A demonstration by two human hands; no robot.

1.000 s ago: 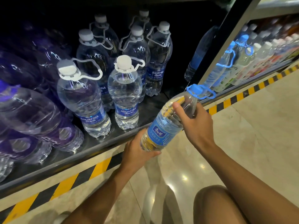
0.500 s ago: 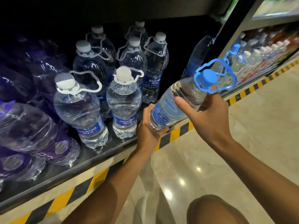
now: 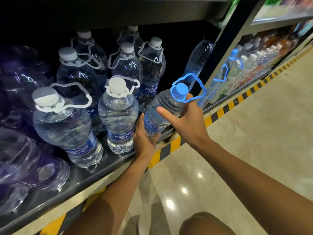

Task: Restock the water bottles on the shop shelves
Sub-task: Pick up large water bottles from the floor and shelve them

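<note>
Both our hands grip the blue-capped water bottle (image 3: 162, 112), left hand (image 3: 144, 139) cradling its base, right hand (image 3: 184, 121) its shoulder, tilted over the shelf's front edge (image 3: 94, 175); we should stand it upright beside the Aquafina bottle (image 3: 118, 116)

— What colours are in front of you?

— The bottle (image 3: 162, 109) I hold is clear, with a blue cap and blue label. The Aquafina bottles (image 3: 118, 114) are clear, with white caps and dark blue labels.

— And lower down?

— Yellow-and-black hazard stripes (image 3: 218, 114) under the dark shelf (image 3: 94, 175), then glossy beige floor (image 3: 254, 133).
</note>
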